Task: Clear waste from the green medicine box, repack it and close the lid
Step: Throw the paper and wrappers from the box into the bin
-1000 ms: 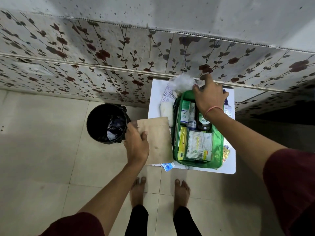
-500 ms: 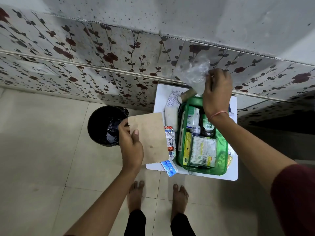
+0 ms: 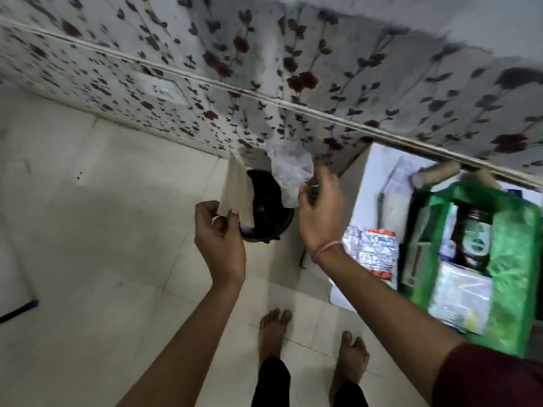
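Head view, blurred by camera motion. Left hand (image 3: 219,234) pinches a brown paper envelope (image 3: 237,191) at its lower corner between thumb and fingers, closed on it; the flat sheet stands up from the pinch, over the near rim of the black waste bin (image 3: 269,212) on the floor. Right hand (image 3: 320,211) has its fingertips closed on a crumpled clear plastic bag (image 3: 289,171), which bunches above and left of the grip, hanging over the bin mouth. Both pieces of waste look poised for dropping — not yet let go.

Green medicine box (image 3: 512,254) sits well right of both hands on a white stand (image 3: 379,168), lid off or open, can't tell which. Inside: a dark bottle (image 3: 474,230) and a pale printed pack (image 3: 461,298), rest too blurred. A foil strip pack (image 3: 371,248) lies on the stand just left of the box, between it and the right wrist.

Handling, as judged: the bag is near weightless, soft, slippery film — fingertip pinch is enough, but it may cling or drift on release. The envelope is light and semi-stiff; a corner pinch holds, and an edge grip would steer it better. The box looks like thin rigid plastic, loaded, so moderately heavy; take it by the side walls or rim with both hands, kept level so the bottle stays upright.
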